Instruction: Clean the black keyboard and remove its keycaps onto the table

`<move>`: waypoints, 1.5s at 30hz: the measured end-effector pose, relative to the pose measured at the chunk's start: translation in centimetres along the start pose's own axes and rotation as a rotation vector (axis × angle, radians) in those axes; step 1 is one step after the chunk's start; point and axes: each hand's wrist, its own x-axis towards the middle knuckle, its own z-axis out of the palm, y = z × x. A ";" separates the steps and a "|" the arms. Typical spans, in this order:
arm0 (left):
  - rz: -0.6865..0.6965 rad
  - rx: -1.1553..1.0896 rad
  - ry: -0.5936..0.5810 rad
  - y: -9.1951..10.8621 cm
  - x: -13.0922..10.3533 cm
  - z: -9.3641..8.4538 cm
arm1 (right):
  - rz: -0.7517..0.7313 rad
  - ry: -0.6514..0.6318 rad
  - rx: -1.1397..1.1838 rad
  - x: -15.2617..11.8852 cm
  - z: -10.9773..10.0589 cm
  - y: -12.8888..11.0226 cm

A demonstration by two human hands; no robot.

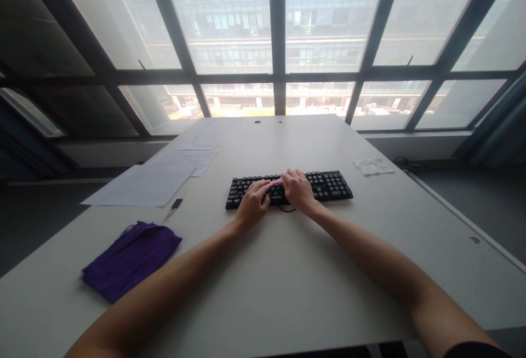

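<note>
The black keyboard (329,185) lies flat on the white table (263,281), and both hands meet over its middle at a small pink object (276,182). The left hand (251,207) rests on the keyboard's left half, fingers reaching towards the pink object; the right hand (298,189) curls over the keyboard just right of centre. The fingertips come together there, but whether either hand is closed on the pink object I cannot tell. Pressing hard could push keys down or make the keyboard slide, since neither hand appears to brace its edges. A short loop of cable (286,209) shows at the keyboard's near edge, and a wrist could snag it. The purple cloth (131,259) lies to the keyboard's near left, close beside the left forearm, so a sweeping elbow might drag it.
</note>
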 end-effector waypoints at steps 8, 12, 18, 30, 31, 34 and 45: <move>-0.025 0.002 -0.034 -0.3 0.0 0.5 | -0.060 0.063 -0.045 0.9 -1.4 1.0; -0.017 -0.044 -0.082 1.0 0.4 0.4 | -0.084 0.048 0.001 1.4 -2.3 3.4; 0.005 -0.063 -0.155 2.7 3.4 1.4 | -0.009 -0.093 0.160 2.1 -2.4 7.8; -0.016 -0.155 -0.010 2.3 5.9 4.5 | -0.100 -0.316 0.302 2.2 -3.2 10.9; -0.006 -0.157 -0.010 2.4 5.9 4.5 | -0.106 -0.305 0.306 2.2 -3.2 11.0; 0.003 -0.159 -0.005 2.6 6.2 4.5 | -0.113 -0.249 0.312 2.4 -3.6 11.5; 0.049 -0.202 -0.076 3.4 6.0 5.6 | -0.152 -0.176 0.318 0.6 -4.4 12.7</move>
